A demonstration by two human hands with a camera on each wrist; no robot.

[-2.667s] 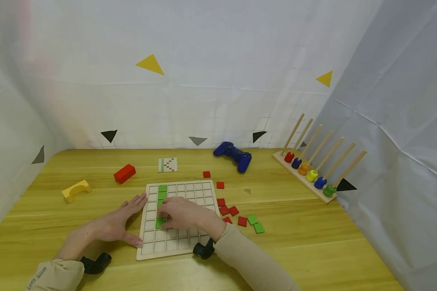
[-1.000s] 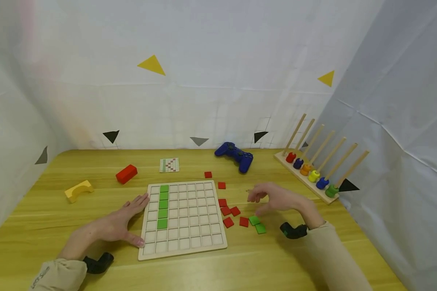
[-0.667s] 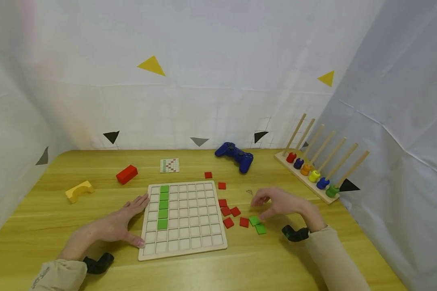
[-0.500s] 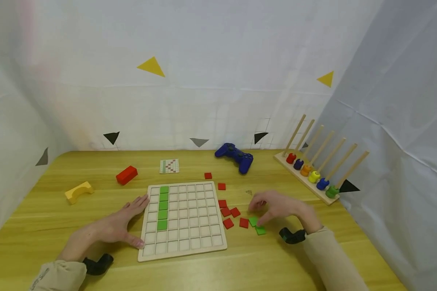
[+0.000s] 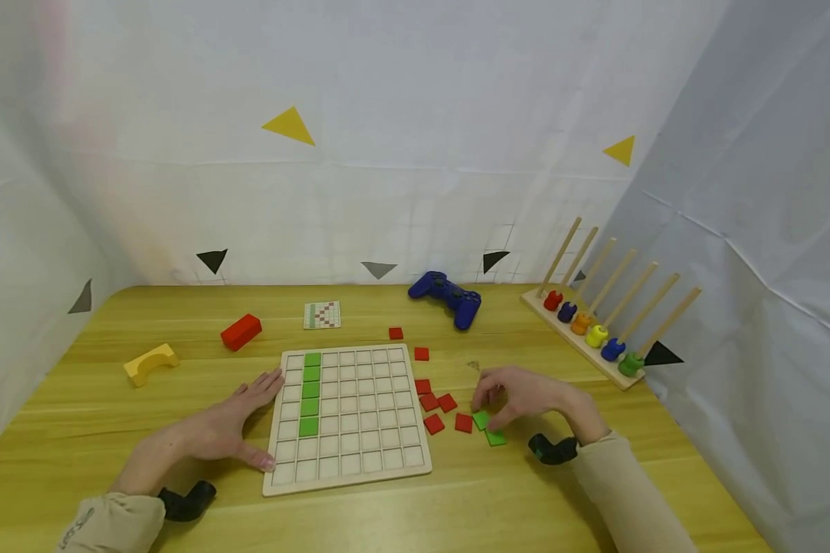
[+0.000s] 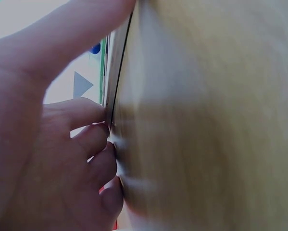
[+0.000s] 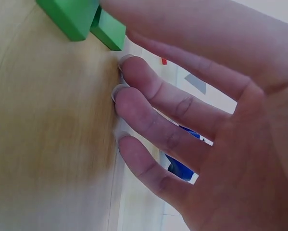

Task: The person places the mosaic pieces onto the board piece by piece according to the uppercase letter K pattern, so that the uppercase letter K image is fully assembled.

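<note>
A pale wooden grid board [image 5: 349, 482] lies on the table, with a column of several green tiles [image 5: 310, 389] set in its second column. My left hand [image 5: 224, 426] rests at the board's left edge, fingers spread, thumb on the near left corner. Right of the board, my right hand [image 5: 522, 395] has thumb and index finger at opposite sides of a loose green tile [image 5: 480, 419]. A second green tile [image 5: 496, 438] touches it on the near side. The right wrist view shows both tiles [image 7: 110, 31] by the thumb, the other fingertips down at the tabletop.
Several red tiles [image 5: 433, 423] lie scattered between the board and my right hand. Behind stand a pattern card [image 5: 322, 315], a blue game controller [image 5: 446, 298], and a peg rack [image 5: 581, 338] with coloured beads. A red block [image 5: 240, 332] and yellow arch block [image 5: 150, 363] lie left.
My right hand has left the board, where a green tile it covered now shows in the column, and has come down onto the loose green tiles. My left hand stays at the board's edge.
</note>
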